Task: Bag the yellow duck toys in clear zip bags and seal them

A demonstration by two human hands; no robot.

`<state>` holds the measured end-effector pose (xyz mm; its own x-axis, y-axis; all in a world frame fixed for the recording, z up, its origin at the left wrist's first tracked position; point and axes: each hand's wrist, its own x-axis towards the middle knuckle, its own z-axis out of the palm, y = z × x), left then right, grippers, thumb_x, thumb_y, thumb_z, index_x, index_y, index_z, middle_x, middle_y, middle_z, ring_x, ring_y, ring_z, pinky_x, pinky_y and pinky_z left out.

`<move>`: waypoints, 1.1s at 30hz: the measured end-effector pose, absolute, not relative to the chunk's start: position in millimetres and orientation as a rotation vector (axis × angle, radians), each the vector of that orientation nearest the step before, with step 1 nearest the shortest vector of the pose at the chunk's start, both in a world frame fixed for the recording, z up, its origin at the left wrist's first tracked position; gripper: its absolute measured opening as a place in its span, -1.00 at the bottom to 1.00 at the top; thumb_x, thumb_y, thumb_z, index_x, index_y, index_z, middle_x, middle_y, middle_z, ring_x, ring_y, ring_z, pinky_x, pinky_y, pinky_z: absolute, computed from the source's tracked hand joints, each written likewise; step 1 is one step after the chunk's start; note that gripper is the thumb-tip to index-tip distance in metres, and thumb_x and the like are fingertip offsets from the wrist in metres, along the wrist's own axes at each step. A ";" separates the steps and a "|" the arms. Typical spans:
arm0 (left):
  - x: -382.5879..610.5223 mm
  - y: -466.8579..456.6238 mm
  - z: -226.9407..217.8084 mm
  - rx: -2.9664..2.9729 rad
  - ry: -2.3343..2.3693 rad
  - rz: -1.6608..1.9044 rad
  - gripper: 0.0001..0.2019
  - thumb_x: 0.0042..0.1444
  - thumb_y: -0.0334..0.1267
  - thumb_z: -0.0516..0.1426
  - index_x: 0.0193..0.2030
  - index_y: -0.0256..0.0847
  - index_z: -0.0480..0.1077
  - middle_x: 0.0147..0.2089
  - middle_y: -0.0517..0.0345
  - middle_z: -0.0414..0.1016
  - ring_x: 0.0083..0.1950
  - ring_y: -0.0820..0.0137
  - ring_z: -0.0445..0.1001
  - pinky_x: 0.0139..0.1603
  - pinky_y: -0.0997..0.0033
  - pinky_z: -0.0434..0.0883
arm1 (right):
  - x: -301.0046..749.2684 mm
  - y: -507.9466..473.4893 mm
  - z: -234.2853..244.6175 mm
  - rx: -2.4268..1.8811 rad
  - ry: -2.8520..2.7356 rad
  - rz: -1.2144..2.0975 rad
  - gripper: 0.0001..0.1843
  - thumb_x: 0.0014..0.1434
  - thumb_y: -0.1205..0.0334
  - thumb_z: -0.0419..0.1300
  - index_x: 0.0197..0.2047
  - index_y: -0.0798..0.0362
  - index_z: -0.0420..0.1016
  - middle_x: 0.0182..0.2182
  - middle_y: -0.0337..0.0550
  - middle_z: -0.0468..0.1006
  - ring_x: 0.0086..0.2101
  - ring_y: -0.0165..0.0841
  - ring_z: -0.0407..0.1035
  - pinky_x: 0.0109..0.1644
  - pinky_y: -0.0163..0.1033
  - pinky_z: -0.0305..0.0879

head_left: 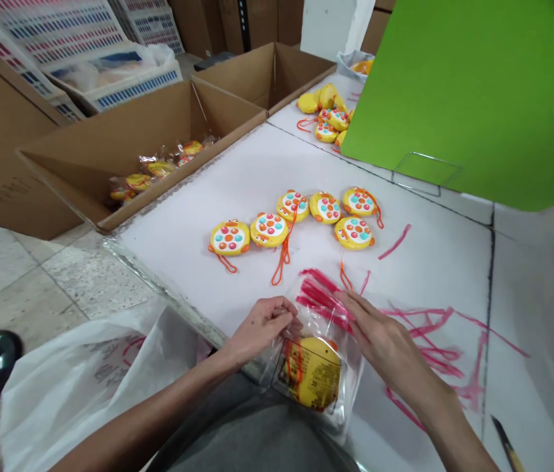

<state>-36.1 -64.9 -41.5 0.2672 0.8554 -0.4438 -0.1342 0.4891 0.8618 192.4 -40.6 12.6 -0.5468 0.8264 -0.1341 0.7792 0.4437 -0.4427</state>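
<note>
A clear plastic bag (353,393) with black print lies at the table's near edge, with a yellow toy (323,367) and its orange cord inside. Thumb and fingers of my left hand (269,324) pinch the bag's upper left edge. My right hand (379,334) is closed at the bag's upper right, fingers together; its thumb is hidden. A bundle of red strips (320,292) sits between my hands, near the bag's mouth. Several yellow toys (269,229) with coloured buttons and orange cords lie beyond my hands.
An open cardboard box (94,141) at left contains bagged toys (158,169). More loose toys (328,118) are piled farther back. A green board (468,98) overhangs the right side. Red strips (434,341) and a knife (505,442) lie at right. A white sack (104,380) is at lower left.
</note>
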 end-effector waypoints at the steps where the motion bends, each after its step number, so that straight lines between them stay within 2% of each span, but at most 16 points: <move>1: -36.1 -65.0 -42.0 0.805 1.097 0.780 -0.85 0.07 -0.24 0.10 -0.30 -0.31 0.32 -0.41 0.04 0.54 -0.39 0.36 0.51 -0.34 0.36 0.43 | 195.6 -36.6 10.8 -1.444 -2.615 0.740 -0.60 0.25 0.37 -0.14 0.09 0.00 0.28 0.01 -0.06 0.40 -0.13 -0.27 0.41 -0.16 -0.19 0.37; 3: -36.4 -65.2 -42.7 0.784 1.101 0.788 -0.86 0.06 -0.25 0.11 -0.32 -0.31 0.31 -0.42 0.05 0.54 -0.38 0.37 0.51 -0.34 0.39 0.42 | 215.2 -35.7 3.8 -1.473 -2.591 0.737 -0.68 0.25 0.33 -0.12 -0.08 0.01 0.41 -0.18 -0.10 0.52 -0.26 -0.29 0.45 -0.22 -0.23 0.38; 6: -37.1 -64.1 -42.5 0.753 1.106 0.788 -0.86 0.04 -0.26 0.12 -0.34 -0.31 0.31 -0.44 0.07 0.53 -0.41 0.39 0.50 -0.37 0.43 0.41 | 261.5 -49.1 -7.2 -1.677 -2.423 0.505 -0.70 0.26 0.20 -0.09 -0.18 0.03 0.45 -0.23 -0.07 0.54 -0.28 -0.26 0.46 -0.18 -0.20 0.38; 7: -37.3 -63.4 -42.3 0.745 1.101 0.786 -0.85 0.03 -0.25 0.12 -0.35 -0.31 0.31 -0.45 0.07 0.53 -0.43 0.40 0.50 -0.39 0.44 0.40 | 275.4 -55.8 -8.7 -1.792 -2.373 0.433 -0.70 0.25 0.16 -0.08 -0.16 0.02 0.45 -0.20 -0.07 0.53 -0.30 -0.25 0.47 -0.22 -0.19 0.39; 9: -37.5 -62.0 -41.9 0.737 1.079 0.782 -0.82 0.03 -0.22 0.14 -0.34 -0.31 0.31 -0.46 0.07 0.53 -0.44 0.40 0.50 -0.40 0.44 0.40 | 293.1 -68.5 -6.4 -1.982 -2.274 0.452 -0.64 0.18 0.07 0.02 -0.01 -0.02 0.38 -0.21 -0.10 0.52 -0.42 -0.29 0.46 -0.38 -0.22 0.40; 12: -37.6 -62.1 -41.0 0.724 1.051 0.783 -0.79 0.01 -0.19 0.17 -0.31 -0.32 0.33 -0.41 0.05 0.53 -0.39 0.38 0.51 -0.33 0.40 0.42 | 286.7 -76.9 4.4 -1.976 -2.107 0.817 -0.30 0.07 0.00 0.13 0.25 -0.08 0.05 -0.38 -0.22 0.52 -0.61 -0.39 0.37 -0.55 -0.32 0.36; 13: -37.5 -63.0 -40.5 0.719 1.052 0.786 -0.78 0.01 -0.19 0.17 -0.30 -0.33 0.33 -0.38 0.04 0.54 -0.36 0.37 0.51 -0.30 0.39 0.42 | 277.4 -75.7 7.5 -1.948 -2.044 0.850 -0.29 0.08 -0.01 0.13 0.26 -0.06 0.05 -0.42 -0.23 0.51 -0.62 -0.40 0.35 -0.52 -0.32 0.37; 14: -37.4 -64.2 -39.9 0.714 1.055 0.790 -0.77 0.01 -0.19 0.17 -0.29 -0.33 0.34 -0.36 0.03 0.54 -0.33 0.36 0.52 -0.27 0.38 0.42 | 266.0 -72.8 9.2 -1.929 -1.990 0.827 -0.37 0.10 -0.01 0.11 0.22 -0.06 0.13 -0.41 -0.22 0.51 -0.60 -0.40 0.34 -0.48 -0.31 0.38; 16: -37.0 -67.4 -38.5 0.693 1.066 0.803 -0.77 0.02 -0.19 0.16 -0.28 -0.33 0.34 -0.33 0.02 0.54 -0.30 0.35 0.52 -0.23 0.35 0.42 | 241.4 -63.5 7.6 -1.896 -1.900 0.802 -0.59 0.14 0.00 0.08 0.02 -0.02 0.38 -0.33 -0.15 0.52 -0.54 -0.39 0.35 -0.41 -0.28 0.36; 18: -36.4 -70.2 -38.0 0.670 1.072 0.822 -0.77 0.03 -0.18 0.15 -0.28 -0.33 0.34 -0.33 0.02 0.54 -0.30 0.34 0.52 -0.20 0.32 0.42 | 220.0 -52.9 -0.5 -1.836 -1.845 0.975 -0.67 0.13 0.00 0.10 -0.17 0.05 0.48 -0.35 -0.11 0.52 -0.47 -0.35 0.37 -0.40 -0.27 0.31; 21: -35.9 -72.2 -40.5 0.654 1.077 0.840 -0.77 0.04 -0.17 0.14 -0.28 -0.33 0.34 -0.33 0.02 0.54 -0.29 0.33 0.52 -0.18 0.29 0.42 | 200.8 -41.0 -17.7 -1.680 -1.737 1.446 -0.62 0.04 0.00 0.21 -0.17 0.12 0.45 -0.42 -0.13 0.51 -0.43 -0.32 0.36 -0.41 -0.27 0.26; 24: -36.8 -71.3 -44.8 0.679 1.077 0.822 -0.77 0.05 -0.16 0.14 -0.27 -0.31 0.35 -0.32 0.03 0.54 -0.28 0.32 0.52 -0.18 0.29 0.42 | 195.8 -37.5 -29.3 -1.569 -1.583 1.682 -0.67 0.02 0.02 0.22 -0.27 0.13 0.42 -0.50 -0.22 0.43 -0.52 -0.40 0.28 -0.50 -0.32 0.15; 28: -39.6 -69.2 -44.3 0.742 1.110 0.763 -0.79 0.06 -0.17 0.11 -0.26 -0.30 0.35 -0.30 0.02 0.54 -0.29 0.32 0.51 -0.23 0.33 0.41 | 200.9 -44.3 -31.2 -1.560 -1.540 1.668 -0.76 0.07 0.07 0.18 -0.40 0.10 0.36 -0.56 -0.30 0.30 -0.54 -0.45 0.15 -0.50 -0.34 0.06; 31: -41.1 -68.6 -40.1 0.729 1.125 0.763 -0.79 0.08 -0.20 0.07 -0.18 -0.24 0.31 -0.29 0.05 0.55 -0.30 0.34 0.51 -0.24 0.35 0.40 | 206.7 -53.4 -30.3 -1.539 -1.535 1.630 -0.81 0.10 0.14 0.14 -0.43 0.07 0.33 -0.58 -0.32 0.23 -0.54 -0.45 0.11 -0.49 -0.33 0.04; 33: -41.6 -68.3 -38.1 0.728 1.113 0.769 -0.83 0.07 -0.23 0.05 -0.20 -0.22 0.30 -0.31 0.08 0.55 -0.33 0.35 0.51 -0.27 0.37 0.39 | 209.5 -60.0 -31.3 -1.540 -1.553 1.619 -0.83 0.12 0.15 0.10 -0.43 0.06 0.33 -0.60 -0.33 0.21 -0.56 -0.44 0.09 -0.50 -0.33 0.02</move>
